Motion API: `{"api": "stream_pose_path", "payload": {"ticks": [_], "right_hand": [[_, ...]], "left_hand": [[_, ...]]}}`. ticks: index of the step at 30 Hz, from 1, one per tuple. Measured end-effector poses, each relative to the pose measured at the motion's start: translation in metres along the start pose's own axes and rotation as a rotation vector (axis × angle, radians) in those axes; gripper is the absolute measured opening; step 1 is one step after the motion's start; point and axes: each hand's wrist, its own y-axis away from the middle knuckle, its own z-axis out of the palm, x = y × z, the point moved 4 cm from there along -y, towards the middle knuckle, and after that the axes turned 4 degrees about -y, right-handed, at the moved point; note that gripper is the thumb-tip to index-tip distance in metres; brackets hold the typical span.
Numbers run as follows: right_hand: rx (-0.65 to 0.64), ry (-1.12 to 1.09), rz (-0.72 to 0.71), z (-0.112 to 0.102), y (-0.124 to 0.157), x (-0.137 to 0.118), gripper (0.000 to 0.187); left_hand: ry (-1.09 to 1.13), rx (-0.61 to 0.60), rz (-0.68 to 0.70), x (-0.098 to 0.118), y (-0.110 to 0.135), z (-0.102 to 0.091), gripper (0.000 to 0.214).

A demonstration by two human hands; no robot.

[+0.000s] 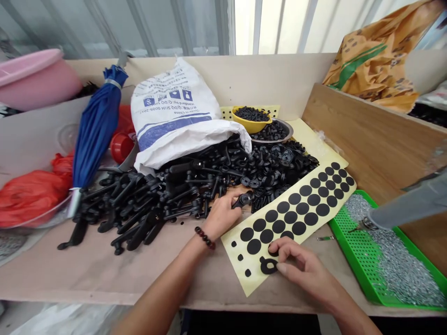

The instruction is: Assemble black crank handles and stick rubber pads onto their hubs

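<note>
My left hand (223, 211), with a bead bracelet on its wrist, is closed on a black plastic part (243, 200) at the edge of a big heap of black plastic parts (167, 195). My right hand (300, 265) pinches at a black ring-shaped sticker (268, 266) on the near end of a yellow backing sheet (240, 272). Rows of black round stickers (307, 204) cover that sheet.
A white printed sack (174, 116) spills the parts. Behind are a yellow bowl (252, 122) and a metal bowl (279, 132) of small black pieces. A green perforated tray (352, 253) of small metal bits sits right. A folded blue umbrella (94, 135), red bag and pink basin lie left.
</note>
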Motion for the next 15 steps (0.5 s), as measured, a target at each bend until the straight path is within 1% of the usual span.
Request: {"api": "stream_pose_path", "payload": {"ticks": [2, 4, 5, 7, 9, 12, 15], "right_hand": [[0.046, -0.133, 0.018, -0.005, 0.000, -0.001, 0.019], [0.077, -0.241, 0.033, -0.007, -0.002, -0.002, 0.023], [0.088, -0.286, 0.044, -0.006, -0.003, -0.002, 0.024], [0.109, -0.360, 0.073, -0.004, -0.005, -0.002, 0.024], [0.120, -0.423, 0.110, 0.001, -0.007, 0.000, 0.024], [0.101, -0.487, 0.157, 0.008, -0.007, 0.003, 0.023], [0.096, -0.503, 0.179, 0.013, -0.006, 0.008, 0.021]], "left_hand": [[0.330, -0.103, -0.063, 0.004, 0.016, 0.000, 0.042], [0.692, -0.210, -0.175, 0.008, 0.035, 0.009, 0.045], [0.817, -0.251, -0.230, 0.009, 0.045, 0.016, 0.046], [0.910, -0.296, -0.295, 0.011, 0.060, 0.029, 0.049], [0.931, -0.344, -0.315, 0.012, 0.070, 0.041, 0.048], [0.933, -0.407, -0.332, 0.009, 0.075, 0.054, 0.040], [0.947, -0.427, -0.344, 0.005, 0.075, 0.058, 0.038]]}}
